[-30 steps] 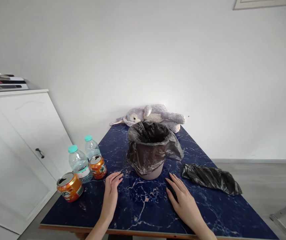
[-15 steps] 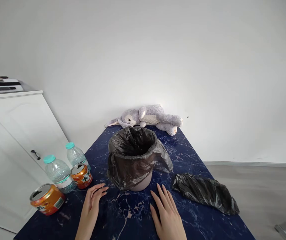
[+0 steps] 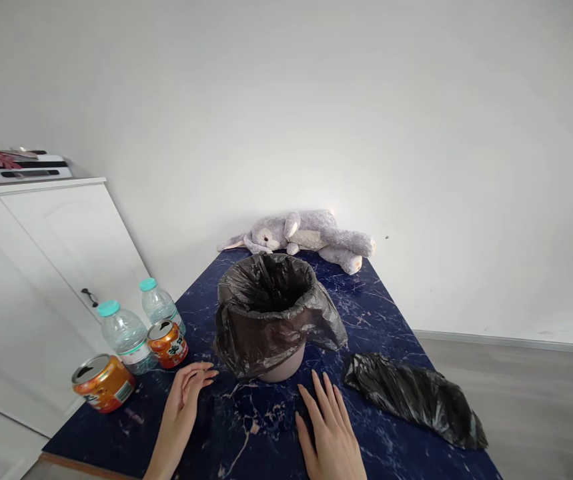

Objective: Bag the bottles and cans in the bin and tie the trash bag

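Note:
My left hand (image 3: pixel 181 407) lies flat on the dark blue marbled table (image 3: pixel 366 313), fingers stretched out, holding nothing. My right hand (image 3: pixel 330 430) also rests flat with fingers spread, palm down. Between and just beyond them stands a small bin lined with a black bag (image 3: pixel 271 313), open at the top. My left fingertips are close to the bin's lower left side, and my right fingertips are just short of its base.
Left of my left hand stand two orange cans (image 3: pixel 105 382) (image 3: pixel 168 343) and two water bottles with teal caps (image 3: pixel 125 331) (image 3: pixel 158 304). A crumpled black bag (image 3: pixel 413 399) lies at the right. A grey plush toy (image 3: pixel 311 237) lies at the far end. A white cabinet (image 3: pixel 41 267) stands left.
The view has shifted so the bin sits further left and nearer in view. Both hands remain flat on the table in front of the bin, barely moved relative to it.

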`<action>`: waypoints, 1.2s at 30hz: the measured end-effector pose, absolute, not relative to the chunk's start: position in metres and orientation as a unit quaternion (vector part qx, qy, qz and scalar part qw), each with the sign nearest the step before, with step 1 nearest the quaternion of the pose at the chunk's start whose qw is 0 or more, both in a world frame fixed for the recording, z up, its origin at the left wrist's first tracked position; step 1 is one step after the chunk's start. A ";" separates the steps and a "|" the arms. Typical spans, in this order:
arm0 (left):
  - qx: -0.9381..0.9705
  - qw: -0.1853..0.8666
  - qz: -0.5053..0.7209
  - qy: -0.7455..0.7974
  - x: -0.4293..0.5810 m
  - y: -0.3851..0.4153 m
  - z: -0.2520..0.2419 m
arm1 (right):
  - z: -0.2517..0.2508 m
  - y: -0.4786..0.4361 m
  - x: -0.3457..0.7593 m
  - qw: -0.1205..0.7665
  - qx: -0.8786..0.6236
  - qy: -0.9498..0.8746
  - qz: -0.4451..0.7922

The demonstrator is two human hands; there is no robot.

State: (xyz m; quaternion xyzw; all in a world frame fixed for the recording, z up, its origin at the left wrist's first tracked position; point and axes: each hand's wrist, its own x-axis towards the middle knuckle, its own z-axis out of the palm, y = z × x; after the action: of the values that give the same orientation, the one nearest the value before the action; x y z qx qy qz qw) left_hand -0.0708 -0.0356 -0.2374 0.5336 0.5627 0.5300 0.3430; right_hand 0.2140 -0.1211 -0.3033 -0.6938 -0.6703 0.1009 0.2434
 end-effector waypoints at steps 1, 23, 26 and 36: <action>0.533 0.345 0.532 0.561 -0.070 -0.036 -0.237 | -0.302 -0.121 0.214 0.241 -0.694 -0.671 0.101; 0.579 0.351 0.537 0.504 -0.074 -0.043 -0.258 | -0.319 -0.132 0.217 0.291 -0.675 -0.678 -0.003; 0.588 0.343 0.526 0.510 -0.072 -0.053 -0.253 | -0.320 -0.133 0.218 0.290 -0.678 -0.675 0.008; 0.777 -0.162 0.432 0.429 -0.113 -0.028 -0.096 | -0.332 -0.130 0.227 0.260 -0.691 -0.673 0.045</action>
State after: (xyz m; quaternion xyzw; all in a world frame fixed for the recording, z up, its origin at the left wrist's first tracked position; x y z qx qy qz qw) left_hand -0.1135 -0.0283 -0.0956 0.7771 0.4286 0.4315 -0.1622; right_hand 0.2265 -0.1305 -0.3322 -0.6906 -0.6735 0.0450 0.2597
